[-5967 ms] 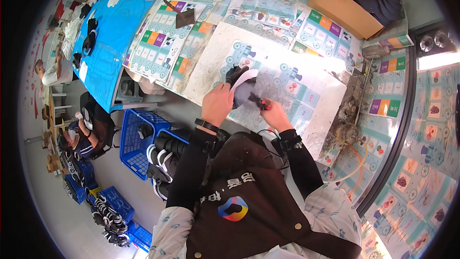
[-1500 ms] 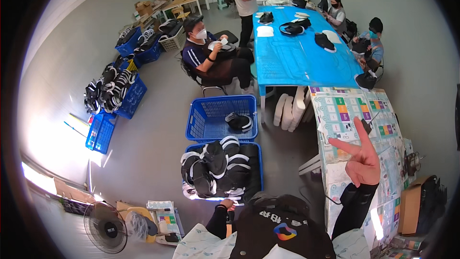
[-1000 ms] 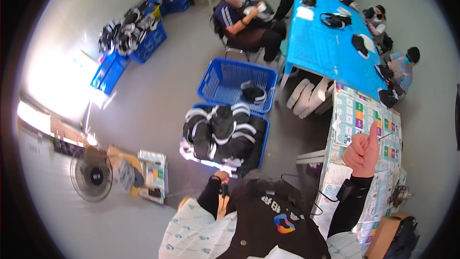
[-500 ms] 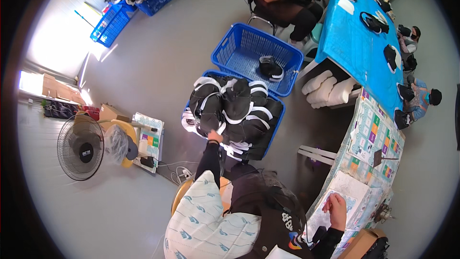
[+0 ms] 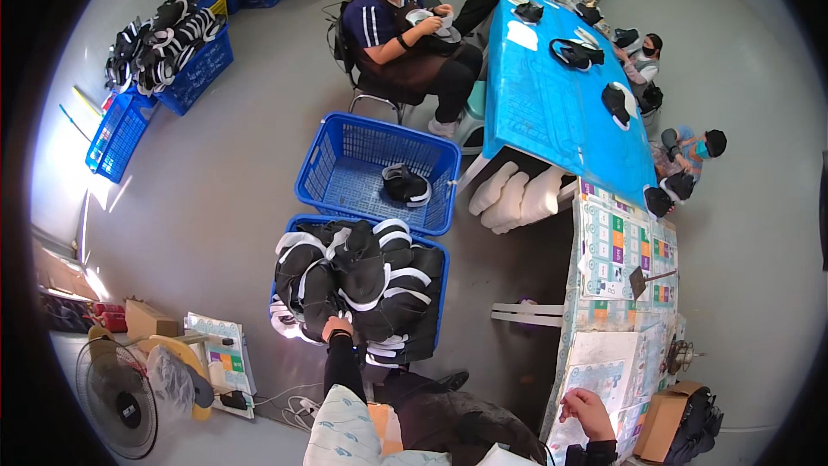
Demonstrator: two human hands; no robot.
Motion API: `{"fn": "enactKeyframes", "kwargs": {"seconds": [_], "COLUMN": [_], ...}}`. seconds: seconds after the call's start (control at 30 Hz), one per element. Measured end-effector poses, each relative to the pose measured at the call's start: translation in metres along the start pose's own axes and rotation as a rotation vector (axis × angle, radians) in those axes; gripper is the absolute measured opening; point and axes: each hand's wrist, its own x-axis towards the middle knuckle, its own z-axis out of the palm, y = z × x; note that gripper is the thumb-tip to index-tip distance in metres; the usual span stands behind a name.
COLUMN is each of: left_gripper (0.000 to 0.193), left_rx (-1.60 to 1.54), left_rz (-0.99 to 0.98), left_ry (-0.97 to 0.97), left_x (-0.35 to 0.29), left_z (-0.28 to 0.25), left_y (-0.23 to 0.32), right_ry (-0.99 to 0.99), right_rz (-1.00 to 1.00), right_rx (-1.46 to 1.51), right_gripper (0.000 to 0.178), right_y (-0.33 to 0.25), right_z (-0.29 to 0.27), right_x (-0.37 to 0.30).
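My left hand [image 5: 337, 328] reaches down to the near left edge of a heaped blue basket [image 5: 442, 293]. Its fingers are closed on a black shoe [image 5: 320, 292] with white trim, part of the pile. The fingertips are partly hidden among the shoes. My right hand [image 5: 588, 415] is raised at the near end of the paper-covered table, fingers curled in, with nothing seen in them. Over my left forearm side lies a white printed cloth [image 5: 343, 431].
A second blue basket [image 5: 345, 134] behind holds one black shoe [image 5: 405, 185]. Beyond it a seated person [image 5: 388, 43] handles a shoe. A blue-covered table [image 5: 535, 112] stretches along the right with shoes on it. At left stand a fan [image 5: 121, 401] and more loaded baskets [image 5: 198, 73].
My view has turned so that the baskets and table appear further left and lower, with more of the far room showing. My left hand stays at the shoe pile; my right hand remains curled by the table.
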Motion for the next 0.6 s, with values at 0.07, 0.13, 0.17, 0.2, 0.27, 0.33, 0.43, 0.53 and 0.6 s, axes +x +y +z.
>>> {"fn": "enactKeyframes", "kwargs": {"seconds": [0.07,0.13,0.17,0.2,0.27,0.33,0.43,0.53,0.6], "left_gripper": [0.052,0.058,0.051,0.051,0.046,0.036,0.036,0.041,0.039], "left_rx": [-0.011,-0.035,-0.001,0.031,0.049,0.061,0.076,0.049,0.093], "left_rz": [0.016,-0.042,-0.048,0.010,0.036,0.044,0.115,0.170,0.234], "left_ry": [-0.039,-0.083,-0.079,-0.104,-0.104,-0.036,-0.018,0.029,0.038], "left_x": [0.001,0.007,0.012,0.021,0.019,0.012,-0.009,-0.009,-0.027], "left_z": [-0.010,-0.010,-0.007,-0.005,-0.003,-0.006,-0.022,-0.019,-0.027], "left_y": [0.003,-0.017,-0.017,-0.010,-0.006,-0.007,0.003,-0.031,-0.065], "right_ry": [-0.004,-0.030,-0.036,-0.025,-0.014,-0.015,0.002,-0.093,-0.167], "right_rz": [-0.006,-0.014,-0.021,-0.025,-0.023,-0.018,0.020,-0.035,-0.166], "right_rx": [0.001,-0.011,-0.013,0.001,0.010,0.025,0.005,-0.069,-0.151], "right_gripper": [0.025,0.023,0.023,0.023,0.024,0.025,0.025,0.028,0.032], "right_y": [-0.013,-0.020,-0.021,-0.021,-0.021,-0.018,-0.007,-0.020,-0.040], "right_z": [0.005,0.010,0.009,0.005,0.005,0.004,-0.001,0.004,0.011], "right_x": [0.003,0.011,0.014,0.011,0.009,0.005,0.004,0.004,-0.002]}}
